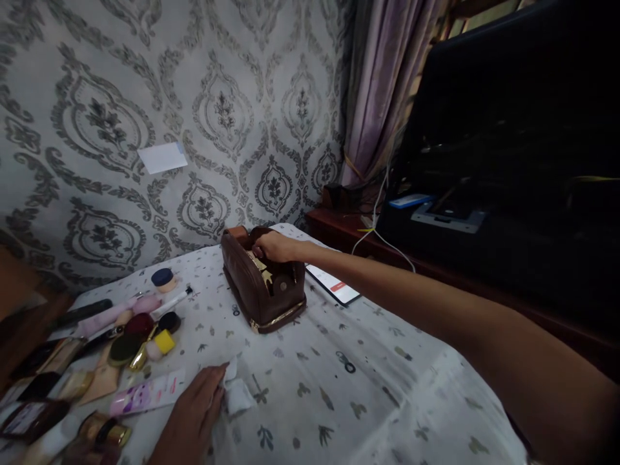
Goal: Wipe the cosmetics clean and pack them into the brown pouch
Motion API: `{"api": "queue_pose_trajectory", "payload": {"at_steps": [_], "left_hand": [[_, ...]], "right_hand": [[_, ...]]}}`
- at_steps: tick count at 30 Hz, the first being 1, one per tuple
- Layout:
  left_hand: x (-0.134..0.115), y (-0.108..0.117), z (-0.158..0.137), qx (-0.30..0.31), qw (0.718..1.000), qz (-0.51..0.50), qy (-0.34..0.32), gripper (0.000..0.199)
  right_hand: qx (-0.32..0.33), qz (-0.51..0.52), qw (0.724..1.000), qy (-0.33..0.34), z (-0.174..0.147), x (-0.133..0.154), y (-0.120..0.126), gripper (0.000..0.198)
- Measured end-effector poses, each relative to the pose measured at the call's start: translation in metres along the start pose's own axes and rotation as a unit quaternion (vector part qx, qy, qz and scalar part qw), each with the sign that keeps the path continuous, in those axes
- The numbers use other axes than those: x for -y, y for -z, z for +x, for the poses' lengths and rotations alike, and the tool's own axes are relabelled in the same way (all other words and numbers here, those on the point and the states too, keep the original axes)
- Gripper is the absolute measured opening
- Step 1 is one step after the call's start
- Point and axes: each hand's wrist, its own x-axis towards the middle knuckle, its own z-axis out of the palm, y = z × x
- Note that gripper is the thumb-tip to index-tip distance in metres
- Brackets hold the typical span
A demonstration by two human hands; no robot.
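A dark brown makeup bag with a gold zip stands unzipped on the cloth-covered table. My right hand reaches into its opening from the right, fingers curled down. What they hold, if anything, is hidden; pale and gold-coloured items show inside just below. My left hand lies low on the table with its fingers close together, on a crumpled white tissue that pokes out past the fingertips. Just left of this hand lies a pink and white squeeze tube.
Many cosmetics cover the table's left side, among them a blue-lidded jar, a yellow-capped item and a white tube. A lit tablet lies behind my right forearm. White cables hang near a large black screen.
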Motion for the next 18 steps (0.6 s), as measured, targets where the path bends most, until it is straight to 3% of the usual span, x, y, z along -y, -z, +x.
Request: {"api": "queue_pose_trajectory", "payload": {"at_steps": [4,8,10,14,16,18], "left_hand": [[-0.002,0.001,0.002,-0.021,1.000,-0.018,-0.007,0.038],[-0.010,0.010,0.009,0.010,0.999,-0.049,-0.015,0.035],[-0.015,0.014,0.014,0.019,0.997,-0.068,0.009,0.032],[-0.017,0.016,0.019,0.028,0.993,-0.108,0.036,0.030],[-0.016,0.017,0.019,0.032,0.991,-0.123,0.048,0.030],[-0.015,0.018,0.018,0.034,0.990,-0.128,0.051,0.029]], "right_hand": [[-0.133,0.058,0.989,-0.028,-0.033,-0.001,0.010,0.039],[-0.290,0.266,0.919,0.012,-0.074,0.017,-0.017,0.030],[-0.309,0.326,0.891,0.062,-0.092,0.033,-0.038,0.028],[-0.292,0.307,0.883,0.201,-0.114,0.071,-0.069,0.025],[-0.295,0.287,0.873,0.262,-0.125,0.084,-0.077,0.034],[-0.307,0.286,0.868,0.266,-0.143,0.090,-0.085,0.046]]}}
